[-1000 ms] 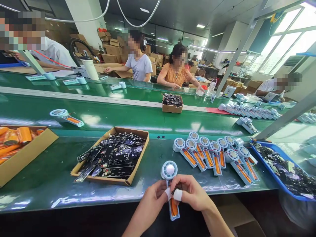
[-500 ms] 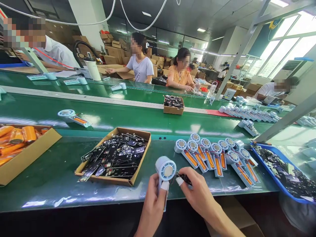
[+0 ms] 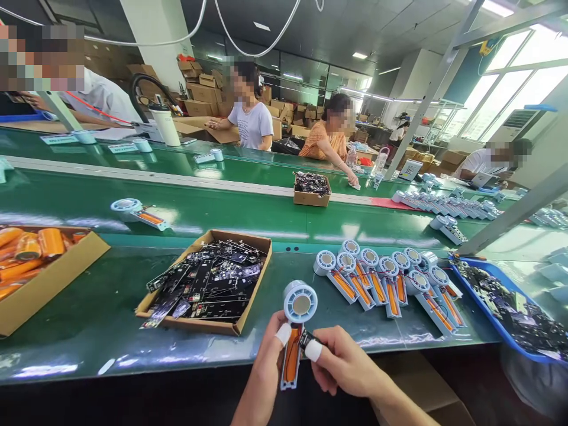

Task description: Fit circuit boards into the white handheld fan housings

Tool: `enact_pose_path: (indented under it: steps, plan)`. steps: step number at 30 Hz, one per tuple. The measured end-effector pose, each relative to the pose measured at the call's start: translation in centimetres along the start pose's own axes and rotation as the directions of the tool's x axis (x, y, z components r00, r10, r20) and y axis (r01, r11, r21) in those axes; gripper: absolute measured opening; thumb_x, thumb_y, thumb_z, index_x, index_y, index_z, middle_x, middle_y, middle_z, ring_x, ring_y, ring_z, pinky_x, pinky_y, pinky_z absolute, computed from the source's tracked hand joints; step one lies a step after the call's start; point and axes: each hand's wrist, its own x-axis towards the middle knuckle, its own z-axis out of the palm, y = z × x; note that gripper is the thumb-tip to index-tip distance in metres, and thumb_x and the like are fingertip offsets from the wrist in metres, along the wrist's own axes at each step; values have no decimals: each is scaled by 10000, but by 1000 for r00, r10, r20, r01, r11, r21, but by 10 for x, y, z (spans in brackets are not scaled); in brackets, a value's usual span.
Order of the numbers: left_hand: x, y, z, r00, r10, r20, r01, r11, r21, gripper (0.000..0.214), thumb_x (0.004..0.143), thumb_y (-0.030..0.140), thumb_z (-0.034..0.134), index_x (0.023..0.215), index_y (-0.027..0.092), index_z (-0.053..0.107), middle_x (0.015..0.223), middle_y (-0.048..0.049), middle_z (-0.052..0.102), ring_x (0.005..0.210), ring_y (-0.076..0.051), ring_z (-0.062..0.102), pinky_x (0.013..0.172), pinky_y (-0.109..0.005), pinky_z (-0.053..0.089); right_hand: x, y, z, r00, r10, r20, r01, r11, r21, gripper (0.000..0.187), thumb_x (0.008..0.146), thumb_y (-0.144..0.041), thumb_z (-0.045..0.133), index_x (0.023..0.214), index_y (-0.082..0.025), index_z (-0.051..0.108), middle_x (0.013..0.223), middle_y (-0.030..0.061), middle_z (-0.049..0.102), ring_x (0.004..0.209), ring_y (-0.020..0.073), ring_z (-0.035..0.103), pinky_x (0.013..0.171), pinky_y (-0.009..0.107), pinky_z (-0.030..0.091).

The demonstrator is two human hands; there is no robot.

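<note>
My left hand (image 3: 269,361) is closed round a light-blue handheld fan body (image 3: 300,302), its round head up and its open handle pointing down. An orange battery (image 3: 291,355) with thin dark wires lies in the handle. In my right hand (image 3: 344,361) a small black circuit board (image 3: 307,339) is pinched between thumb and finger, against the handle's right side. White covers wrap both thumb tips. Part of the board is hidden behind my right thumb.
A cardboard tray of circuit boards (image 3: 208,284) stands left, beyond it a box of orange batteries (image 3: 48,284). Several fan bodies (image 3: 388,269) lie at right beside a blue tray (image 3: 492,269) of boards. Co-workers sit across the green conveyor belt (image 3: 248,207).
The fan body has turned so its battery shows. My right hand has brought the board down against the handle. On the belt, one fan has shifted right; a co-worker's arm now reaches forward.
</note>
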Motion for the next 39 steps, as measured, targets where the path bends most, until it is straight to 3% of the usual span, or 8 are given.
enact_pose_path:
  steps: [6, 13, 19, 23, 27, 31, 35, 39]
  plan:
    - [-7, -7, 0, 997, 52, 48, -50, 998, -46, 474, 817, 483, 723, 1206, 227, 636, 1186, -80, 699, 1169, -288, 624, 981, -354, 504, 8, 18, 25, 985, -38, -169, 94, 937, 336, 648, 843, -833, 485, 644, -219, 429, 415, -86, 411, 313, 47, 313, 318, 160, 232]
    - [-8, -15, 0, 996, 36, -80, -20, 982, 188, 438, 847, 504, 661, 1202, 248, 651, 1242, -95, 698, 1239, -299, 601, 1000, -359, 499, 0, 18, 33, 943, -110, -313, 211, 927, 310, 514, 935, -695, 526, 792, -203, 479, 497, -99, 422, 376, 48, 316, 382, 165, 247]
    - [0, -3, 5, 973, 123, -194, -56, 946, 319, 293, 813, 417, 622, 1039, 235, 670, 1043, -71, 732, 968, -273, 665, 802, -333, 543, -9, 37, 47, 812, -227, -538, 306, 950, 62, 479, 974, -539, 584, 1317, -206, 553, 795, -2, 637, 686, 133, 583, 655, 223, 493]
    - [3, -4, 4, 991, 42, -126, -25, 991, 132, 357, 797, 425, 658, 1091, 224, 687, 1025, -53, 750, 935, -246, 688, 778, -303, 559, -7, 58, 50, 705, -339, -623, 340, 932, -123, 373, 1028, -400, 526, 1338, -211, 610, 1145, 103, 727, 965, 196, 714, 841, 257, 577]
    - [0, -10, 3, 972, -150, -181, 146, 989, -35, 502, 776, 468, 707, 1213, 222, 670, 1157, -54, 745, 929, -224, 720, 751, -280, 579, -8, 72, 49, 584, -534, -611, 304, 842, -446, 348, 996, -259, 579, 1339, -261, 637, 1250, 81, 730, 1104, 220, 720, 919, 253, 583]
    - [-1, -9, 8, 944, -237, -231, 220, 971, -95, 528, 800, 446, 677, 1285, 241, 631, 1195, -45, 736, 929, -213, 731, 714, -264, 583, -9, 73, 51, 567, -599, -566, 221, 772, -596, 377, 1021, -255, 509, 1387, -276, 600, 1233, 100, 731, 1083, 254, 729, 893, 318, 609]
    - [3, -12, 12, 963, -140, -229, 128, 990, -67, 443, 848, 479, 637, 1218, 235, 654, 1257, -60, 704, 1262, -269, 600, 909, -284, 546, -5, 62, 48, 567, -624, -538, 218, 744, -632, 415, 1043, -216, 400, 1419, -279, 565, 1140, 117, 741, 954, 246, 749, 783, 321, 628]
    - [3, -22, 14, 982, -70, -175, 60, 996, -60, 641, 845, 672, 574, 1305, 226, 562, 1296, -110, 667, 1260, -332, 586, 956, -405, 531, 2, 50, 47, 547, -653, -523, 157, 694, -702, 461, 1033, -169, 355, 1459, -243, 515, 972, 107, 736, 791, 223, 744, 641, 284, 610]
